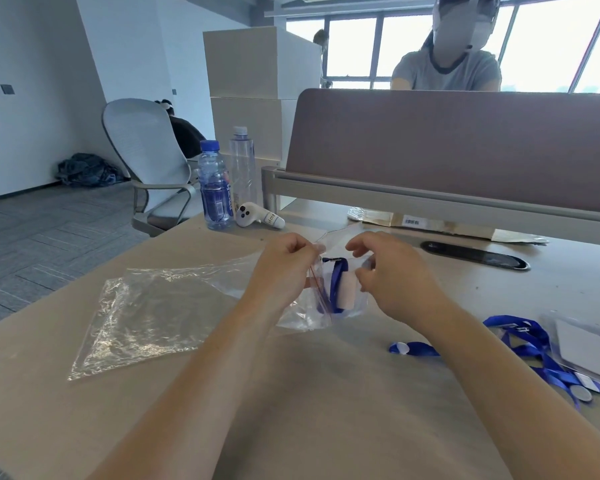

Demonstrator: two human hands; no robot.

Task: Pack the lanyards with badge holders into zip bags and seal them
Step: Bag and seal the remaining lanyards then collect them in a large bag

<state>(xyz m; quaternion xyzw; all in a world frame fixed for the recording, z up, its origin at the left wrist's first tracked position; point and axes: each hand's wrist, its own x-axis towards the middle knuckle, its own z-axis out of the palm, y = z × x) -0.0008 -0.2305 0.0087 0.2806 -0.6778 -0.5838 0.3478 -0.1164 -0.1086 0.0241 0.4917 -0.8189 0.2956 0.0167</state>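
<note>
Left hand (284, 268) and right hand (392, 277) each pinch the zip bag (303, 317); the blue lanyard (336, 285) should sit clear of the red zip strip (317, 289) before pressing it closed.

One head-worn camera looks forward and down, close over the table (291, 393).

A pale desk (326, 393) is bounded at its far edge by a brownish divider panel (447, 143). Empty zip bags (146, 320) are laid flat and overlapped on its left part. Near the far left corner a blue-capped bottle (215, 188) and a clear bottle (243, 168) are stood upright, with a white controller (257, 216) laid just beside them. A black oval cable port (475, 256) is set into the surface. Blue lanyards (534, 344) and clear badge holders (586, 351) are heaped at the right edge.
</note>
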